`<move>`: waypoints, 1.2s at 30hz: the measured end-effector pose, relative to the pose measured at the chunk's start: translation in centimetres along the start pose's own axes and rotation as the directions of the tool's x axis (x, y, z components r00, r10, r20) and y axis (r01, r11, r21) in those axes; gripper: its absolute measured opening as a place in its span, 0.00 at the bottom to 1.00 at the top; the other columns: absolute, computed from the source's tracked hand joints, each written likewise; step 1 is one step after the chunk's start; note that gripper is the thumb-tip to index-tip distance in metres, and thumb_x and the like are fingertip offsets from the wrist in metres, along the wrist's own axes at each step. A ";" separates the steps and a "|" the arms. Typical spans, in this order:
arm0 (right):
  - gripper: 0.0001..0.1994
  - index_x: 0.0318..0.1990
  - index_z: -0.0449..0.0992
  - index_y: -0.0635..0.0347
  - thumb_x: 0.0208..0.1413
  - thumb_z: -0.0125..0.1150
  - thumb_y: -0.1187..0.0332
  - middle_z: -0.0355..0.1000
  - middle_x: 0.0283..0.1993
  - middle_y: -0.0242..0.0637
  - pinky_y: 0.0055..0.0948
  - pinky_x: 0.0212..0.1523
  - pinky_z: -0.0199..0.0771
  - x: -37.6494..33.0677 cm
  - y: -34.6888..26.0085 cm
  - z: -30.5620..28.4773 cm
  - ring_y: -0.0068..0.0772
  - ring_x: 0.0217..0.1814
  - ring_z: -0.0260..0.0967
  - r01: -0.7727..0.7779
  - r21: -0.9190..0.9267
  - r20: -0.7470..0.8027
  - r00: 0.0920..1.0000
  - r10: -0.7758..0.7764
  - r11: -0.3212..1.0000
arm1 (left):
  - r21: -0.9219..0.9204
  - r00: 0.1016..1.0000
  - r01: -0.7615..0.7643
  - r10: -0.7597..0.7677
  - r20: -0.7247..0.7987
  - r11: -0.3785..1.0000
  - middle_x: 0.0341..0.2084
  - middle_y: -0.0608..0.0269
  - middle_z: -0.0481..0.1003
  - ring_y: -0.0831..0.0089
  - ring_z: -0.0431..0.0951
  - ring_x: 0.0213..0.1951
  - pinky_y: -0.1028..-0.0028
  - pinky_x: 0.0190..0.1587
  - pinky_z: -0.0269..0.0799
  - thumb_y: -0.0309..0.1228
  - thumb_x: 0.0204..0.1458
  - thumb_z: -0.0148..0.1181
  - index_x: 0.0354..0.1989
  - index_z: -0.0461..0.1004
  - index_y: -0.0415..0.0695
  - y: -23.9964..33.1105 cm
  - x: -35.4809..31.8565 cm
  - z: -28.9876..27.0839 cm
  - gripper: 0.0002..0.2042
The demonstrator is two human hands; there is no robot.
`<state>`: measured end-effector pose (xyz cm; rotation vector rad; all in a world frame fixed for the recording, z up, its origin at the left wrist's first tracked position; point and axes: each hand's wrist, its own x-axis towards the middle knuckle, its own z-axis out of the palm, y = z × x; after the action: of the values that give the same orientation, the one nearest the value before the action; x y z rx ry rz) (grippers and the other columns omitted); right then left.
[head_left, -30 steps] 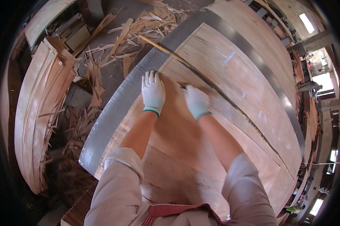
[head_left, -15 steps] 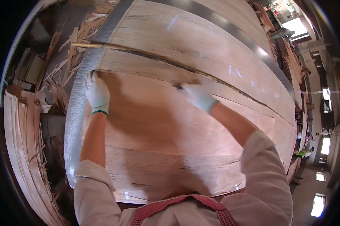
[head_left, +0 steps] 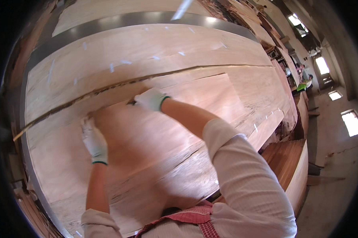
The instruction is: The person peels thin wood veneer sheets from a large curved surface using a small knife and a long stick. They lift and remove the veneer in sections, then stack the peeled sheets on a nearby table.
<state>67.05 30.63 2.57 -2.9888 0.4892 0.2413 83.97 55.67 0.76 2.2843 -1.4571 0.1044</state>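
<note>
Both gloved hands have slid along the thin, grainy veneer sheet (head_left: 194,158): left hand (head_left: 94,139) and right hand (head_left: 150,99) pressing flat, fingers spread, near its ragged seam (head_left: 107,89).

A broad surface (head_left: 119,20) with a grey metal rim fills the scene. Thin wood veneer sheets (head_left: 147,158) lie flat on it and cover nearly all of it. A dark, ragged seam (head_left: 107,88) runs between the far sheet (head_left: 147,47) and the near ones, left to right.
</note>
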 end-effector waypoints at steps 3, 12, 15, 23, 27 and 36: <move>0.11 0.38 0.78 0.52 0.55 0.50 0.61 0.77 0.37 0.41 0.44 0.39 0.74 -0.4 1.0 -1.8 0.45 0.39 0.76 -0.028 -0.013 0.105 0.994 0.030 1.000 | 0.127 1.000 -0.018 0.017 0.011 0.992 0.63 0.52 0.60 0.57 0.56 0.66 0.60 0.69 0.47 0.30 0.59 0.44 0.63 0.59 0.39 6.0 1.3 3.9 0.23; 0.17 0.53 0.69 0.45 0.62 0.45 0.51 0.75 0.32 0.48 0.50 0.31 0.72 -39.0 31.5 1.2 0.53 0.31 0.73 -0.612 0.025 0.038 0.791 0.611 0.790 | 0.156 0.998 -0.047 0.053 -0.034 0.987 0.63 0.52 0.60 0.57 0.57 0.65 0.61 0.68 0.49 0.28 0.61 0.40 0.60 0.61 0.36 12.6 2.6 7.4 0.19; 0.13 0.48 0.68 0.48 0.61 0.48 0.56 0.74 0.27 0.46 0.46 0.25 0.72 -41.8 29.5 1.8 0.51 0.27 0.73 -0.734 -0.009 -0.025 0.679 0.734 0.679 | 0.214 0.996 -0.071 0.081 -0.042 0.974 0.63 0.53 0.60 0.58 0.58 0.64 0.60 0.67 0.50 0.28 0.61 0.40 0.60 0.60 0.36 11.6 2.7 7.9 0.19; 0.15 0.48 0.74 0.54 0.58 0.48 0.61 0.65 0.56 0.47 0.42 0.54 0.66 -29.8 1.8 0.4 0.46 0.59 0.61 -0.276 0.142 -0.081 0.954 0.289 0.951 | 0.114 0.995 0.011 0.001 -0.102 0.993 0.61 0.47 0.62 0.51 0.62 0.61 0.59 0.65 0.55 0.31 0.58 0.44 0.62 0.60 0.40 12.3 2.0 3.8 0.23; 0.18 0.53 0.70 0.61 0.58 0.49 0.63 0.61 0.58 0.54 0.46 0.55 0.66 -28.9 0.4 2.5 0.54 0.59 0.60 -0.215 0.228 0.050 0.977 0.210 0.950 | 0.005 0.973 0.079 -0.076 -0.220 0.997 0.60 0.46 0.63 0.55 0.62 0.62 0.60 0.67 0.52 0.28 0.57 0.41 0.59 0.64 0.36 12.4 -0.4 2.8 0.21; 0.09 0.39 0.71 0.66 0.59 0.48 0.69 0.68 0.38 0.43 0.29 0.31 0.69 -27.9 4.5 2.9 0.26 0.32 0.67 -0.480 0.496 0.234 0.876 0.421 0.724 | -0.023 0.630 0.645 -0.548 -0.550 0.764 0.48 0.49 0.71 0.51 0.70 0.50 0.57 0.51 0.67 0.31 0.52 0.54 0.45 0.74 0.46 -12.4 -20.2 -10.9 0.12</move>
<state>39.06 35.37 4.21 -2.2489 1.0744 0.2435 87.67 81.49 1.00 2.4788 -0.3669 0.6303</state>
